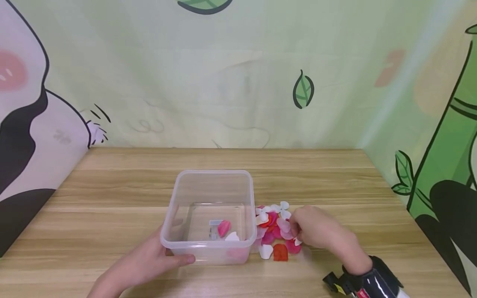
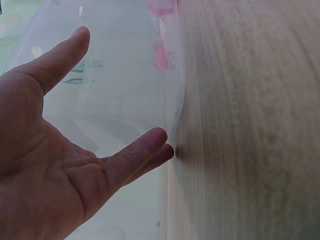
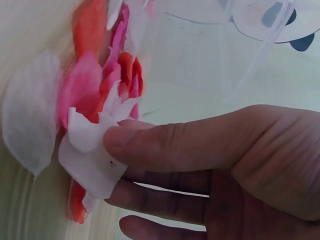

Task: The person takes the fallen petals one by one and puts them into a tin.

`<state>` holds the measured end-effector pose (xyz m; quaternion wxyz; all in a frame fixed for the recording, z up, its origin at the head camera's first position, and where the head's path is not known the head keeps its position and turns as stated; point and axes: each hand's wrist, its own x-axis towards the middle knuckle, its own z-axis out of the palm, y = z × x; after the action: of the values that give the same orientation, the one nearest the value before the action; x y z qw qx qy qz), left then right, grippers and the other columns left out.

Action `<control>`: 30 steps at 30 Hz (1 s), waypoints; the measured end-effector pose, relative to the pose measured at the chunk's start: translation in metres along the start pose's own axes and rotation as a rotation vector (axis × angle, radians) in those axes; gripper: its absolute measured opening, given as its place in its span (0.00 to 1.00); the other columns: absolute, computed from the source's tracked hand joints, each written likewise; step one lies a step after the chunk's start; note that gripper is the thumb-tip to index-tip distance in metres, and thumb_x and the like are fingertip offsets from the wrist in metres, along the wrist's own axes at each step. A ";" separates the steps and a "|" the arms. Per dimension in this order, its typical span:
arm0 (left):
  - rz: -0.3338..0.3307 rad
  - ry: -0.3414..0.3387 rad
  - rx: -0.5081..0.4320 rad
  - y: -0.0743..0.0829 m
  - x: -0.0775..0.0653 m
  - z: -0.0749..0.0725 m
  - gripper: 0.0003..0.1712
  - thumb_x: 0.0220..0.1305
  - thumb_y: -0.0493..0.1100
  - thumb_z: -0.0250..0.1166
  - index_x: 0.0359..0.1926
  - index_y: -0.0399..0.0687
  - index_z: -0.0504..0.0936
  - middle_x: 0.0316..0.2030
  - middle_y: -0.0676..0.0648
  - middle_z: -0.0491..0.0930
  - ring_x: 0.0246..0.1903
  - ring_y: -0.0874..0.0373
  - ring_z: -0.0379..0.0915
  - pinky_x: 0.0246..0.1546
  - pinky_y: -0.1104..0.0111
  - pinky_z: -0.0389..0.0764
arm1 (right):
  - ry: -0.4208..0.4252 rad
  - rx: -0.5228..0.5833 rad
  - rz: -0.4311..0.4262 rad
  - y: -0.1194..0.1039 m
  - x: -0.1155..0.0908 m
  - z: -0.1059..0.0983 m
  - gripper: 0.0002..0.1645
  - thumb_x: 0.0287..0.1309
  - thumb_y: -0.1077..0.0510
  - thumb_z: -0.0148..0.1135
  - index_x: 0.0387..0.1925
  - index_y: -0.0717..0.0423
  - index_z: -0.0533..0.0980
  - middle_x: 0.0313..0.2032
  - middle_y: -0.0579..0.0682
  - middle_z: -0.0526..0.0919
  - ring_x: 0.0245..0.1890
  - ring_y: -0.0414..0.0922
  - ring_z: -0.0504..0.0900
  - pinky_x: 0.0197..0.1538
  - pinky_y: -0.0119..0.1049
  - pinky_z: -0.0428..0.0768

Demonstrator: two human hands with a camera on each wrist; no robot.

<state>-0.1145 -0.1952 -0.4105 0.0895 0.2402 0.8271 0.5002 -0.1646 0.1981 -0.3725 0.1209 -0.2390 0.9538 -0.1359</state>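
Note:
A clear plastic container [image 1: 208, 244] stands on the table with a pink petal [image 1: 224, 228] and a white petal [image 1: 232, 236] inside. My left hand [image 1: 149, 260] rests against its front left corner, thumb along the front wall. In the left wrist view, that hand's thumb and visible fingers are extended and spread beside the clear wall. Right of the container lies a pile of artificial flower petals [image 1: 275, 231] in pink, red and white. At the pile's right side, my right hand [image 1: 322, 229] pinches a white petal [image 3: 95, 160] between thumb and fingers.
The wooden table [image 1: 123, 178] reaches back to a printed cloth backdrop [image 1: 238, 82], which also rises at both sides. A red petal [image 1: 280, 252] lies at the front of the pile, close to the container's right wall.

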 end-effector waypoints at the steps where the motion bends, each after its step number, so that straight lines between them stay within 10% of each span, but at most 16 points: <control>1: 0.000 0.001 0.002 0.000 0.000 0.000 0.68 0.61 0.49 0.77 0.82 0.53 0.33 0.63 0.31 0.72 0.47 0.51 0.78 0.44 0.65 0.81 | -0.002 0.002 0.000 0.000 0.000 -0.001 0.18 0.48 0.74 0.67 0.19 0.49 0.75 0.19 0.41 0.72 0.23 0.41 0.70 0.28 0.35 0.71; 12: -0.013 0.011 -0.037 0.002 0.002 0.000 0.70 0.59 0.46 0.79 0.82 0.71 0.33 0.61 0.36 0.74 0.51 0.47 0.78 0.52 0.65 0.79 | 0.011 0.020 0.016 -0.006 -0.003 -0.009 0.15 0.57 0.70 0.72 0.23 0.50 0.78 0.22 0.41 0.73 0.25 0.42 0.71 0.31 0.37 0.74; 30: -0.064 0.041 0.063 0.001 0.000 0.000 0.69 0.57 0.53 0.79 0.82 0.67 0.36 0.67 0.33 0.69 0.54 0.48 0.75 0.54 0.65 0.77 | 0.184 0.064 -0.160 -0.006 -0.001 -0.017 0.13 0.55 0.72 0.70 0.28 0.51 0.82 0.25 0.38 0.77 0.27 0.37 0.72 0.32 0.33 0.76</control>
<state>-0.1142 -0.1949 -0.4097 0.0810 0.2060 0.8514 0.4756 -0.1665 0.1965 -0.3550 0.0292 -0.2970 0.9339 -0.1968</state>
